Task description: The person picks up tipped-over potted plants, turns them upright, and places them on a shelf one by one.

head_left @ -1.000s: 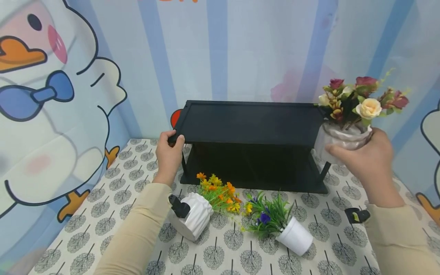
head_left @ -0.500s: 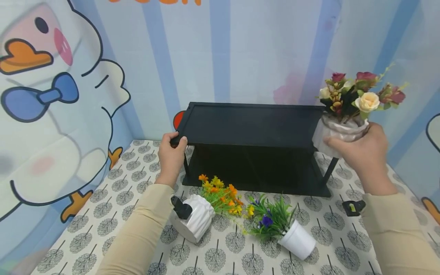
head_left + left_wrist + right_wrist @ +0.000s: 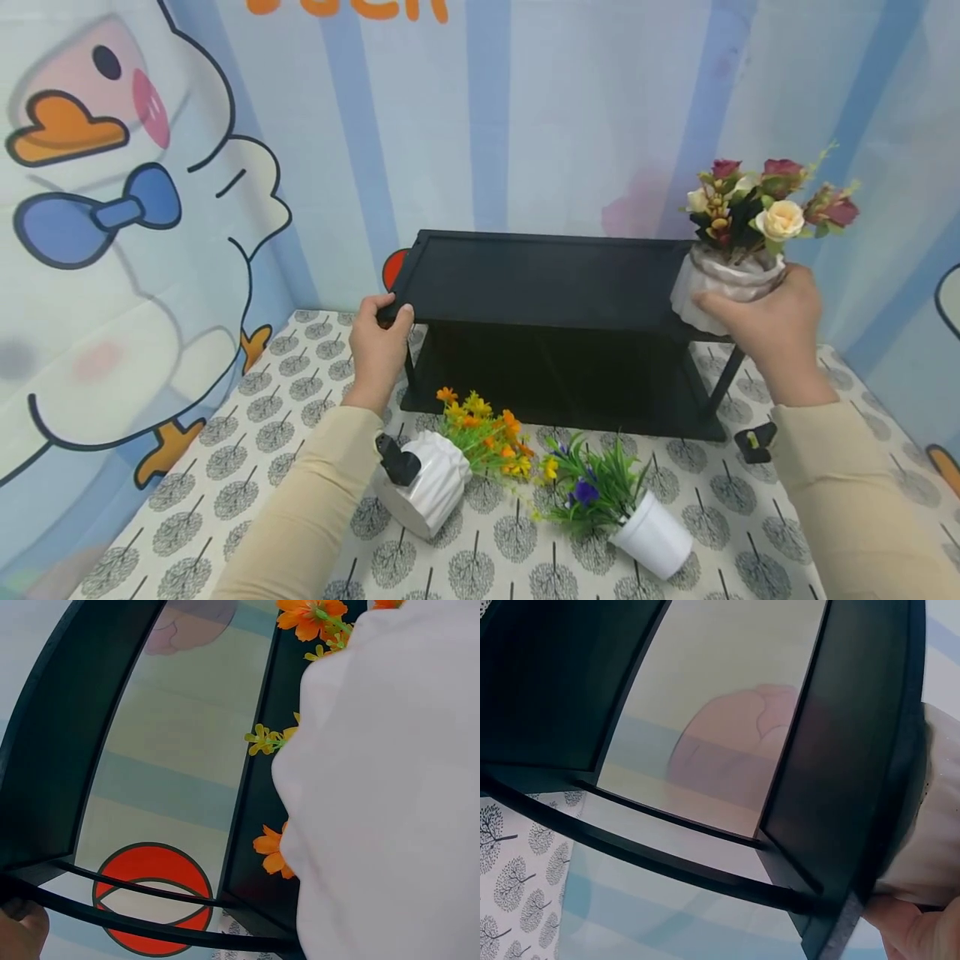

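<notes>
Pale blue backdrop (image 3: 585, 117), striped, bore a large printed duck at left on my head feed. Tree-print cloth (image 3: 187, 508) covered the table below it. On the cloth I had the black two-tier shelf (image 3: 540, 279), upright, its upper board over a lower one.

Rose pot (image 3: 712, 279): upright at the right end of the upper board, red and cream blooms on top; from my feeds I could not tell whether its base bore on the board. Ribbed white pot (image 3: 435, 483) with orange and yellow flowers: on its side in front of the shelf, base toward me. Smooth white pot (image 3: 654, 535) with purple flowers and green leaves: also on its side, to the right, its mouth facing up-left.

Right hand (image 3: 783, 321): wrapped round the rose pot, thumb across its front. Left hand (image 3: 378, 346): narrow grip on the upper board's front left corner, thumb and fingers at the edge; my left wrist feed agreed. Smallest item, black wrist mount (image 3: 756, 442), sat beside the right cuff.
</notes>
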A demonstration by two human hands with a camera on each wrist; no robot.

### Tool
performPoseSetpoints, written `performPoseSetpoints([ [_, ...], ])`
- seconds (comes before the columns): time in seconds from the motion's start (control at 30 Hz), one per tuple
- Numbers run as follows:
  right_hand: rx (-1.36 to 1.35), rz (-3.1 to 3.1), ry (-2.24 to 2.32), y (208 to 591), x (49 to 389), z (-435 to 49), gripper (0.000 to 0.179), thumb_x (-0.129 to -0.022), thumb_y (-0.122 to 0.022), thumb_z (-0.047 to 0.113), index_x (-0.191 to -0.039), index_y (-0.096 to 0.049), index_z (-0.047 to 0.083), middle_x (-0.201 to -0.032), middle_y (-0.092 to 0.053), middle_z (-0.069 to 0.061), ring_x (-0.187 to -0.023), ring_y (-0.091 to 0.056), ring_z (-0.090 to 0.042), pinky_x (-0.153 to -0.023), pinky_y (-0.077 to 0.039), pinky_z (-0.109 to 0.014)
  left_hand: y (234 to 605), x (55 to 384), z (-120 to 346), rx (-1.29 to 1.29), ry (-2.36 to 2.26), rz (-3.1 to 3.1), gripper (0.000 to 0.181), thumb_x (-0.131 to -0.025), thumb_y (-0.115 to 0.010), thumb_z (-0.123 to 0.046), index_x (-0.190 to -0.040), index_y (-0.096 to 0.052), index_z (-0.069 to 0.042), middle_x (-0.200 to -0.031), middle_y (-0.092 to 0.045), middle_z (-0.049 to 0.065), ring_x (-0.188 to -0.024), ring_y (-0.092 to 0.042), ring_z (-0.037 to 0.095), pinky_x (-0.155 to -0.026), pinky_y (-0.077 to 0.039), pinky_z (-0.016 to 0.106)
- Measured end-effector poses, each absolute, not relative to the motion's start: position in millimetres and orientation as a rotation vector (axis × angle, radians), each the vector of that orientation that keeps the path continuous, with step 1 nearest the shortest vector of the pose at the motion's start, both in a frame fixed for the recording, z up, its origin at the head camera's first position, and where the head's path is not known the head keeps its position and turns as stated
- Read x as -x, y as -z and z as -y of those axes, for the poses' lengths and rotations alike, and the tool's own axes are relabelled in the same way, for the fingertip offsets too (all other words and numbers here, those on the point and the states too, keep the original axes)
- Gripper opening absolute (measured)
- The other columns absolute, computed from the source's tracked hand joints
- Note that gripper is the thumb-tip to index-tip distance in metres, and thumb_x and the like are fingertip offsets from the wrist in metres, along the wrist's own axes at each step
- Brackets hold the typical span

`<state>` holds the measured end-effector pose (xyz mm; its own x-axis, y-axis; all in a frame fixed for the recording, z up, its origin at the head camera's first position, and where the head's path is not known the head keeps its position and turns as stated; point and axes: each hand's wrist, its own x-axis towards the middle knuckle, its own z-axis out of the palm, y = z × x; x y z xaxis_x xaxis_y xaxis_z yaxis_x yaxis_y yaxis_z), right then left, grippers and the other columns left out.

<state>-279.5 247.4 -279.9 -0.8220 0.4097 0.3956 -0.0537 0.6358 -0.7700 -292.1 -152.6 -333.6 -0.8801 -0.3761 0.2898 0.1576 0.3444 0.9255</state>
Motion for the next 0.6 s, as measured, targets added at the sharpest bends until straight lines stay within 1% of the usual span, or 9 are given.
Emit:
performPoseSetpoints([
  [0.07, 0.273, 2.297, -1.114, 281.1, 281.9, -246.5, 0.082, -0.066, -0.079, 0.041, -0.125, -0.04, -0.001, -0.105, -0.045, -0.003, -0.083, -0.043, -0.013, -0.069, -0.039, -0.029, 334.9, 291.8, 152.6, -0.188, 1.564, 2.152, 0.038, -0.093, -0.055, -0.027, -0.127, -0.05, -0.01, -0.125, -0.052, 0.015, -0.105, -0.057, 0.025, -0.084, -0.049, 0.04],
  [0.13, 0.254, 2.28, -1.123, 282.2, 285.2, -245.6, 0.078, -0.066, -0.08, 0.04, -0.123, -0.044, 0.0, -0.103, -0.048, -0.003, -0.081, -0.045, -0.013, -0.067, -0.04, -0.027, 336.2, 291.7, 153.1, -0.185, 1.567, 2.147, 0.038, -0.093, -0.055, -0.026, -0.127, -0.05, -0.01, -0.125, -0.052, 0.014, -0.105, -0.057, 0.025, -0.084, -0.049, 0.04],
  [0.2, 0.244, 2.28, -1.132, 282.9, 288.4, -244.8, 0.077, -0.066, -0.08, 0.041, -0.121, -0.044, 0.001, -0.101, -0.048, -0.002, -0.079, -0.046, -0.012, -0.065, -0.041, -0.027, 337.4, 291.8, 153.5, -0.18, 1.573, 2.137, 0.037, -0.094, -0.055, -0.026, -0.127, -0.05, -0.01, -0.124, -0.052, 0.015, -0.105, -0.056, 0.025, -0.084, -0.049, 0.039],
  [0.37, 0.238, 2.276, -1.155, 283.6, 296.5, -242.5, 0.08, -0.067, -0.079, 0.043, -0.123, -0.041, 0.0, -0.103, -0.046, -0.002, -0.082, -0.045, -0.013, -0.068, -0.041, -0.028, 338.0, 291.9, 154.0, -0.17, 1.583, 2.128, 0.037, -0.094, -0.054, -0.027, -0.127, -0.05, -0.011, -0.122, -0.053, 0.015, -0.102, -0.057, 0.025, -0.081, -0.048, 0.039],
  [0.5, 0.226, 2.239, -1.165, 284.9, 301.5, -238.8, 0.077, -0.066, -0.079, 0.039, -0.121, -0.044, -0.001, -0.103, -0.048, -0.004, -0.08, -0.045, -0.012, -0.068, -0.041, -0.027, 338.3, 291.8, 155.3, -0.171, 1.597, 2.13, 0.038, -0.094, -0.054, -0.028, -0.127, -0.049, -0.011, -0.121, -0.054, 0.014, -0.1, -0.057, 0.025, -0.079, -0.048, 0.038],
  [0.6, 0.205, 2.232, -1.15, 285.4, 304.5, -237.0, 0.075, -0.066, -0.079, 0.04, -0.119, -0.047, -0.001, -0.101, -0.049, -0.005, -0.078, -0.046, -0.013, -0.066, -0.041, -0.027, 339.3, 292.2, 156.0, -0.174, 1.615, 2.126, 0.037, -0.094, -0.054, -0.028, -0.127, -0.05, -0.012, -0.12, -0.054, 0.013, -0.1, -0.056, 0.024, -0.079, -0.048, 0.038],
])
